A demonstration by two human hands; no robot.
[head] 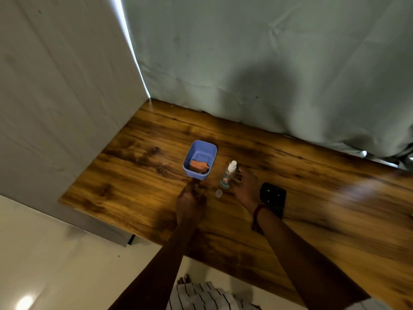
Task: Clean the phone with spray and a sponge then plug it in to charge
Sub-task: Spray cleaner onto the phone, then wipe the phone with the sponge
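A clear spray bottle (228, 174) with a white nozzle stands upright on the wooden table (138, 184). My right hand (245, 186) is just right of it, fingers spread and touching or nearly touching its side. The bottle's small clear cap (219, 193) lies on the table in front of it. A black phone (273, 198) lies flat to the right, partly behind my right wrist. An orange sponge (198, 166) sits in a blue plastic tub (209, 151). My left hand (190, 202) rests on the table just in front of the tub, fingers curled, holding nothing I can see.
A white wall panel (67, 97) borders the table on the left and a pale cloth backdrop (268, 63) hangs behind it. The table's near edge runs diagonally; pale floor (55, 265) lies below. No charger or cable is visible.
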